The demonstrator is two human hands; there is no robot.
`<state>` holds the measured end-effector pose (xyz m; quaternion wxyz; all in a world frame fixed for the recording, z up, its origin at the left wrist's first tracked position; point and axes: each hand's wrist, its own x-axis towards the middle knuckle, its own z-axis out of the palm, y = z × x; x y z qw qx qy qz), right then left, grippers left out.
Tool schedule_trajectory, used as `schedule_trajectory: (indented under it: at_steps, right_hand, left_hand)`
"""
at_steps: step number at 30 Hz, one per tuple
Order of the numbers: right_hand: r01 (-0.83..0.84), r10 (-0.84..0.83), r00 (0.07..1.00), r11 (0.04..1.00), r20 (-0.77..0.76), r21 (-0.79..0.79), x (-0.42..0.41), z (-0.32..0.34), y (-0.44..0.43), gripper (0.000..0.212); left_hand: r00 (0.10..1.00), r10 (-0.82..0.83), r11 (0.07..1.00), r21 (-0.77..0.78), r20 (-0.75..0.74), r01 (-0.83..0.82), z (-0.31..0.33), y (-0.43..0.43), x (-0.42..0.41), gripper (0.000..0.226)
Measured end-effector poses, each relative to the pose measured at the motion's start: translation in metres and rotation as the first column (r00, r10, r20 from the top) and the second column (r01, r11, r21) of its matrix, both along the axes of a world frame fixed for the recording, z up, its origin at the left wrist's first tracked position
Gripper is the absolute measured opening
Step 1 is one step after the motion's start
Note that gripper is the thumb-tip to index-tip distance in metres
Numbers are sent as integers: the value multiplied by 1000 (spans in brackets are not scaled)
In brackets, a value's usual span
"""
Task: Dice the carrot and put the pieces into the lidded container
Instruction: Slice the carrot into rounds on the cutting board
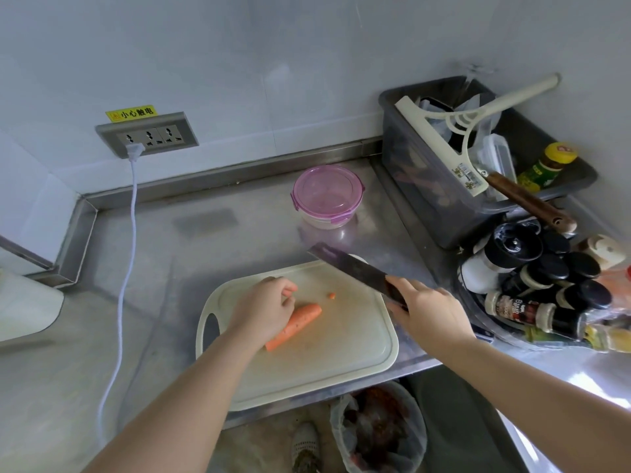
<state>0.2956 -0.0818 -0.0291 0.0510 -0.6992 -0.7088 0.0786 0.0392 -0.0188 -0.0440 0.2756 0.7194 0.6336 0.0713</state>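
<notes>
Cutting board (307, 370) at counter edge, in front of you. Lidded container (327, 196) well beyond board, pink lid on, probably clipped; hard to tell. Your right hand (430, 308) wrapped round knife (355, 271) handle, blade held above board. Your left hand (264, 308), fingers curled, pins carrot (297, 322) to board. Small cut tip (331, 295) near carrot's end. Dicing barely begun. Next: bring blade down beside your knuckles, slice evenly; lid must come off before loading.
</notes>
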Motion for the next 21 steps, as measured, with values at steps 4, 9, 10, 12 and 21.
schedule_trajectory:
  at_steps: [4, 9, 10, 12, 21]
  right_hand:
    - [22, -13, 998, 991, 69, -132, 0, -5, 11, 49]
    - [-8, 29, 995, 976, 93, -217, 0, -19, 18, 42]
    - [-12, 31, 997, 973, 75, -232, -1, -22, 19, 44]
    - [-23, 37, 998, 970, 55, -243, -1, -28, 19, 47]
    - [-60, 70, 997, 959, 26, -277, 4, -24, 20, 46]
  left_hand:
    - [992, -117, 993, -14, -40, 116, -8, 5, 35, 26]
    - [939, -221, 962, 99, -264, 254, -12, 7, 71, 20]
    - [933, -218, 960, 107, -286, 257, -14, 8, 75, 20]
    - [929, -205, 962, 110, -309, 249, -17, 10, 79, 18]
    - [945, -271, 945, 138, -180, 297, -9, 4, 81, 20]
